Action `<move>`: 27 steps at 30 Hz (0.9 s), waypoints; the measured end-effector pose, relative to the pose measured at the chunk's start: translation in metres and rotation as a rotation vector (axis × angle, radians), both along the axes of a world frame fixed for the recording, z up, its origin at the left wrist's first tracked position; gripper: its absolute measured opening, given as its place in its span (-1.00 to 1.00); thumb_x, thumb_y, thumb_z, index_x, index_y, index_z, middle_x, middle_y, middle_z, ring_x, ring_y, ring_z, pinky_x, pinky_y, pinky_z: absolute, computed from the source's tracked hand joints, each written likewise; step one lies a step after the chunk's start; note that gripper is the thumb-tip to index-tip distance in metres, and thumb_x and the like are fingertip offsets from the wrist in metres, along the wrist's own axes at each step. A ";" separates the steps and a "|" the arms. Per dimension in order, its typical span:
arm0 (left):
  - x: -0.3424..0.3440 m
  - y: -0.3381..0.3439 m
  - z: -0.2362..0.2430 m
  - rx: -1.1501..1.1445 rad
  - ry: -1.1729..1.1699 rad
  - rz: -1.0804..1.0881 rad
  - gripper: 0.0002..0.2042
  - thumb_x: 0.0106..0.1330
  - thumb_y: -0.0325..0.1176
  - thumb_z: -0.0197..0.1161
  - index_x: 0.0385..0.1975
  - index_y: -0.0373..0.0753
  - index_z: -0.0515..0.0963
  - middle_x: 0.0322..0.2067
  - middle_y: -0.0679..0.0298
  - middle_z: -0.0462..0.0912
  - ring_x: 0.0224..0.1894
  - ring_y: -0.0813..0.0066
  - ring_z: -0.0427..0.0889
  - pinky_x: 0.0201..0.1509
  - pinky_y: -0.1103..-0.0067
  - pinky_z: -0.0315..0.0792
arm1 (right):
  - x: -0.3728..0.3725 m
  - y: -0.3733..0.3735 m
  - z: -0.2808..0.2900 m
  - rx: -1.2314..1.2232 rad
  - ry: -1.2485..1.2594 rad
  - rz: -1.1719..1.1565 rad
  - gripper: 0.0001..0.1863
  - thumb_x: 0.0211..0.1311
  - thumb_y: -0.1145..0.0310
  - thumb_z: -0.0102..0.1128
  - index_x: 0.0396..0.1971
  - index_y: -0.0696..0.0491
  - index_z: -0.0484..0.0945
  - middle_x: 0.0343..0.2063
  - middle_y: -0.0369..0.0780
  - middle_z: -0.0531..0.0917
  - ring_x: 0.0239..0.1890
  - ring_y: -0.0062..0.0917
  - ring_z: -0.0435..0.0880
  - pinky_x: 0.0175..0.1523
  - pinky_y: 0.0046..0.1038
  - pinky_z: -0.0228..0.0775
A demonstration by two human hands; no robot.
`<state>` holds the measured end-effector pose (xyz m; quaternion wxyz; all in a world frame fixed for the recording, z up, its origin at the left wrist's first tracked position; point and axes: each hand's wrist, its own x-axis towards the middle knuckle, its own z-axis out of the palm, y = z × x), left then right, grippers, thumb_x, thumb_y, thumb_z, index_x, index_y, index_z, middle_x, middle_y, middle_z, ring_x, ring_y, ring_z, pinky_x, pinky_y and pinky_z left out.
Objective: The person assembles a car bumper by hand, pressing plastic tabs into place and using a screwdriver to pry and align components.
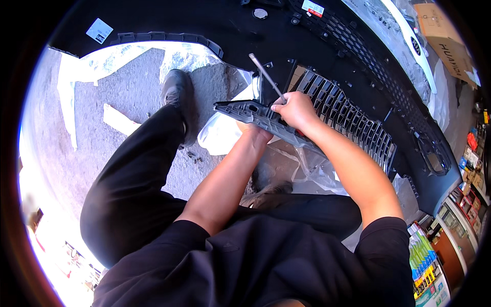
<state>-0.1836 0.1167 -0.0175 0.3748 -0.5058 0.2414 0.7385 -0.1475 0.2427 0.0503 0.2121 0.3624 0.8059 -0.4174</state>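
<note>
over sunlit concrete floor (pixel 92 97), the right hand (pixel 296 110) clenches a screwdriver (pixel 266 77); the left hand (pixel 253 132), fingers hidden, braces the grey grille (pixel 337 110). keep the shaft square, pressure steady.

One grille (pixel 353 120), one screwdriver (pixel 266 77), two hands (pixel 296 110).

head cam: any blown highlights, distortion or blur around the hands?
Head view: strong fisheye, dark vignette at the rim; sunlit ground at left blown out; right hand, tool and grille evenly lit and sharp; left hand mostly hidden under the grey part.
</note>
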 end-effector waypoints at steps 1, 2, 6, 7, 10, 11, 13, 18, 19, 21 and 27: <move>0.000 0.001 0.004 0.046 0.001 -0.024 -0.51 0.52 0.15 -0.11 -0.25 -0.19 0.54 -0.26 0.15 0.67 -0.28 0.11 0.70 -0.21 0.07 0.66 | 0.005 0.007 -0.014 -0.091 -0.038 -0.087 -0.78 0.14 0.22 0.49 -0.31 0.05 0.82 -0.38 -0.08 0.80 -0.25 -0.23 0.81 -0.03 -0.27 0.59; 0.001 -0.004 -0.002 0.002 0.004 0.008 -0.52 0.52 0.14 -0.10 -0.26 -0.18 0.54 -0.27 0.16 0.67 -0.29 0.12 0.70 -0.22 0.08 0.65 | 0.004 0.004 -0.012 -0.104 -0.011 -0.088 -0.78 0.14 0.24 0.50 -0.31 0.07 0.81 -0.38 -0.08 0.81 -0.25 -0.26 0.81 -0.03 -0.29 0.59; 0.003 -0.003 -0.014 -0.073 0.005 0.051 -0.55 0.51 0.11 -0.10 -0.31 -0.16 0.52 -0.29 0.17 0.66 -0.31 0.14 0.69 -0.27 0.08 0.64 | 0.005 0.002 -0.008 -0.104 -0.003 -0.119 -0.79 0.15 0.28 0.50 -0.31 0.09 0.80 -0.42 -0.10 0.81 -0.36 -0.38 0.81 -0.13 -0.35 0.61; 0.001 -0.001 -0.017 -0.083 0.022 0.031 -0.55 0.51 0.10 -0.10 -0.32 -0.16 0.53 -0.29 0.17 0.66 -0.31 0.13 0.69 -0.27 0.08 0.63 | 0.007 0.002 -0.012 -0.069 0.019 -0.112 -0.79 0.15 0.28 0.50 -0.30 0.09 0.80 -0.43 -0.11 0.80 -0.39 -0.40 0.81 -0.15 -0.37 0.62; -0.001 0.001 -0.008 -0.099 0.000 0.037 -0.56 0.52 0.08 -0.11 -0.33 -0.16 0.53 -0.32 0.16 0.66 -0.32 0.13 0.69 -0.27 0.07 0.63 | 0.000 0.005 -0.003 -0.167 -0.066 -0.193 -0.80 0.16 0.29 0.49 -0.30 0.09 0.80 -0.43 -0.12 0.81 -0.38 -0.40 0.81 -0.15 -0.37 0.62; -0.001 0.000 -0.009 -0.086 0.001 0.047 -0.56 0.53 0.07 -0.11 -0.33 -0.16 0.53 -0.32 0.16 0.66 -0.32 0.13 0.69 -0.27 0.06 0.63 | -0.001 0.003 -0.005 -0.194 -0.093 -0.226 -0.78 0.15 0.25 0.50 -0.30 0.08 0.81 -0.39 -0.11 0.82 -0.30 -0.33 0.82 -0.08 -0.34 0.61; 0.000 -0.002 -0.013 -0.062 0.001 0.057 -0.57 0.53 0.07 -0.11 -0.31 -0.16 0.53 -0.31 0.15 0.66 -0.32 0.12 0.70 -0.25 0.06 0.64 | -0.002 0.003 -0.006 -0.132 -0.106 -0.182 -0.76 0.14 0.23 0.51 -0.30 0.07 0.81 -0.38 -0.11 0.82 -0.27 -0.30 0.82 -0.04 -0.32 0.60; 0.000 0.001 0.001 -0.010 -0.049 -0.024 -0.53 0.53 0.10 -0.12 -0.23 -0.18 0.57 -0.24 0.12 0.69 -0.28 0.11 0.72 -0.16 0.06 0.66 | -0.003 -0.001 -0.001 -0.038 -0.084 -0.115 -0.76 0.11 0.22 0.51 -0.32 0.06 0.82 -0.37 -0.09 0.81 -0.25 -0.27 0.81 -0.03 -0.31 0.59; -0.003 0.003 0.005 -0.002 -0.042 -0.050 -0.49 0.52 0.15 -0.13 -0.22 -0.18 0.59 -0.21 0.10 0.70 -0.27 0.10 0.72 -0.13 0.05 0.66 | -0.001 0.000 0.000 -0.014 -0.061 -0.099 -0.77 0.13 0.21 0.50 -0.31 0.05 0.82 -0.39 -0.08 0.81 -0.27 -0.26 0.81 -0.04 -0.30 0.59; 0.006 -0.009 -0.031 0.006 -0.009 0.031 -0.47 0.51 0.18 -0.14 -0.22 -0.17 0.60 -0.21 0.10 0.70 -0.27 0.09 0.72 -0.13 0.03 0.66 | 0.010 -0.003 -0.012 -0.033 0.021 -0.096 -0.76 0.16 0.20 0.50 -0.28 0.04 0.82 -0.47 -0.14 0.78 -0.40 -0.41 0.76 -0.16 -0.35 0.57; 0.008 -0.011 -0.055 -0.009 0.062 0.009 -0.43 0.51 0.21 -0.19 -0.25 -0.18 0.58 -0.24 0.10 0.69 -0.24 0.03 0.72 -0.12 -0.01 0.66 | 0.013 -0.005 -0.019 -0.046 0.132 -0.247 -0.74 0.27 0.25 0.45 -0.20 0.14 0.79 -0.50 -0.25 0.77 -0.58 -0.60 0.65 -0.38 -0.48 0.51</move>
